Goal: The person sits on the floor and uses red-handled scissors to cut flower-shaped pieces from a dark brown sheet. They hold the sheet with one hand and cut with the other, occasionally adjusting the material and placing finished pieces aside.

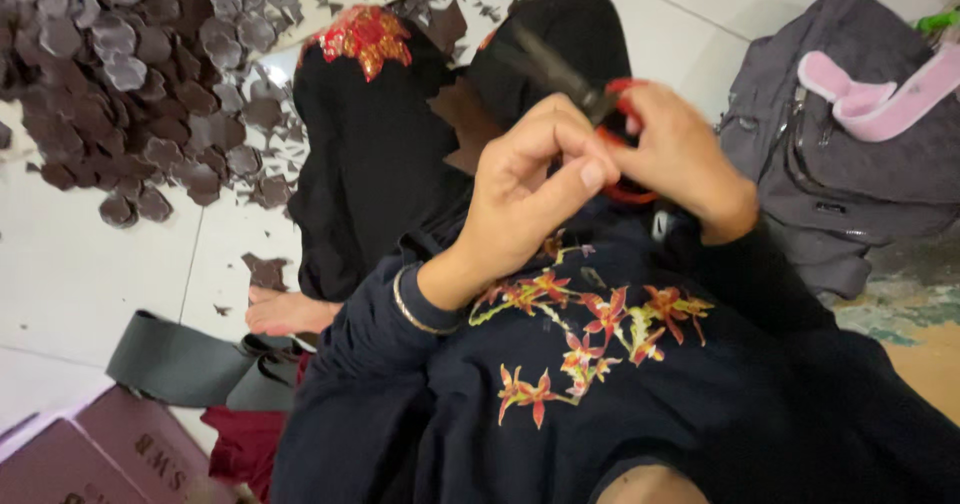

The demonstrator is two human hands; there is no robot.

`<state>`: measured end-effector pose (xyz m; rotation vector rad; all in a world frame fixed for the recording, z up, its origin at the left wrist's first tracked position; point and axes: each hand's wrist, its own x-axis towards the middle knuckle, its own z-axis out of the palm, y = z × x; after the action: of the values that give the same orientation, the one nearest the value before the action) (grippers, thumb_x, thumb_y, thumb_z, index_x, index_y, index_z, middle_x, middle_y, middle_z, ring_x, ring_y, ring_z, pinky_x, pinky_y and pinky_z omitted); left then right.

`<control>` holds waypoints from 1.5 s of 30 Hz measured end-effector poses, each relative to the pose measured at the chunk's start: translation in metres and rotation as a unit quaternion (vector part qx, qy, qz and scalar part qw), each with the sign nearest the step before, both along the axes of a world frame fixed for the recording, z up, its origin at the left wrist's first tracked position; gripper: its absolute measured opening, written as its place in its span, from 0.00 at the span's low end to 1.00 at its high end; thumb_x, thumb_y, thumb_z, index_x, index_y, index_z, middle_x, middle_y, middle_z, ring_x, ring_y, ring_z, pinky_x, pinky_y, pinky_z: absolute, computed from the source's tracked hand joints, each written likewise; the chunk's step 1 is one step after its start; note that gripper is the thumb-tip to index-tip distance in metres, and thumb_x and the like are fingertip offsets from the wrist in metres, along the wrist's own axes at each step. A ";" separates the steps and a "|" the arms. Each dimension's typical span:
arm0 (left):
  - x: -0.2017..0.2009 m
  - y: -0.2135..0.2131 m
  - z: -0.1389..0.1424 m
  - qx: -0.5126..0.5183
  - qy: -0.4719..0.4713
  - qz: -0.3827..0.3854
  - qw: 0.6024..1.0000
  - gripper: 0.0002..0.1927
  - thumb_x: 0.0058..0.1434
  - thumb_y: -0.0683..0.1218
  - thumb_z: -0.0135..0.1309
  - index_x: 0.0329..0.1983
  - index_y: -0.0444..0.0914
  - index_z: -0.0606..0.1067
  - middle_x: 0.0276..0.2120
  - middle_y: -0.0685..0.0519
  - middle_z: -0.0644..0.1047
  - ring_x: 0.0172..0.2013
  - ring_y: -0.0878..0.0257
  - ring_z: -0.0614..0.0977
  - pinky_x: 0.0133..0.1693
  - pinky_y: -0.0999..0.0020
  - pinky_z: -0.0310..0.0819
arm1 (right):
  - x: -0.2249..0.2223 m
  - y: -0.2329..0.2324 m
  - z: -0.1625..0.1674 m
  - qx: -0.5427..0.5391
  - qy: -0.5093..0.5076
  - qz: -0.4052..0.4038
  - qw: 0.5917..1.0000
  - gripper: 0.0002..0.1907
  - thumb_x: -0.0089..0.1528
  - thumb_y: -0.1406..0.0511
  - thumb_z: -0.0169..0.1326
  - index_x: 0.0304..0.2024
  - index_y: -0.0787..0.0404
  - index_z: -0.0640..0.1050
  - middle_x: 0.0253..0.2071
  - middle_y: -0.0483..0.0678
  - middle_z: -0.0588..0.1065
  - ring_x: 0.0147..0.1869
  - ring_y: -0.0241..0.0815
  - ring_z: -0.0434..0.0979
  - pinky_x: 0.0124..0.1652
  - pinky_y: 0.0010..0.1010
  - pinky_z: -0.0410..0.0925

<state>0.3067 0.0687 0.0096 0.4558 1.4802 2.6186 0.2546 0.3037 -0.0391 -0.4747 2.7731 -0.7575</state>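
Heap of dark brown scalloped cut-out pieces top left on the white tiled floor, small brown scraps scattered around its edge. Grey fabric backpack on the right, pink padded strap lying across its top. Grey flat band, folded over, lower left; dark red cloth just below it. Maroon flat boxes in the bottom left corner. Bare foot resting on the floor next to the band. Worn patch of greenish and tan floor far right.
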 end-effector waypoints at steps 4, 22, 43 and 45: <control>-0.001 -0.001 0.003 0.030 -0.029 -0.018 0.999 0.03 0.71 0.40 0.56 0.44 0.34 0.78 0.38 0.56 0.73 0.39 0.70 0.71 0.47 0.76 0.66 | -0.004 -0.005 -0.015 -0.019 0.043 0.110 0.993 0.25 0.58 0.60 0.61 0.53 0.69 0.77 0.43 0.59 0.76 0.46 0.60 0.78 0.46 0.43 0.70; 0.001 0.007 -0.002 -0.004 -0.034 0.033 0.999 0.03 0.68 0.40 0.64 0.39 0.35 0.81 0.33 0.58 0.71 0.35 0.72 0.69 0.41 0.78 0.63 | 0.031 -0.041 0.087 -0.496 -0.051 0.070 0.864 0.14 0.67 0.65 0.62 0.48 0.64 0.73 0.53 0.53 0.72 0.54 0.41 0.77 0.56 0.30 0.72; 0.002 -0.001 0.008 -0.171 0.088 0.168 0.967 0.10 0.57 0.42 0.73 0.35 0.40 0.80 0.32 0.57 0.72 0.30 0.69 0.71 0.31 0.77 0.62 | 0.042 -0.033 0.080 -0.585 -0.165 0.036 0.793 0.08 0.66 0.73 0.60 0.44 0.62 0.73 0.44 0.50 0.72 0.47 0.35 0.74 0.49 0.20 0.68; 0.001 -0.001 0.010 -0.202 0.125 0.199 0.951 0.11 0.56 0.43 0.73 0.35 0.41 0.80 0.31 0.57 0.72 0.31 0.67 0.72 0.33 0.75 0.63 | 0.042 -0.032 0.080 -0.585 -0.165 0.039 0.793 0.09 0.66 0.73 0.60 0.44 0.62 0.73 0.43 0.50 0.72 0.46 0.35 0.74 0.48 0.19 0.68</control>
<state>0.3074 0.0677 0.0201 0.4999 2.3457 2.4823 0.2969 0.2713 0.0412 -0.5397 1.6376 -2.2291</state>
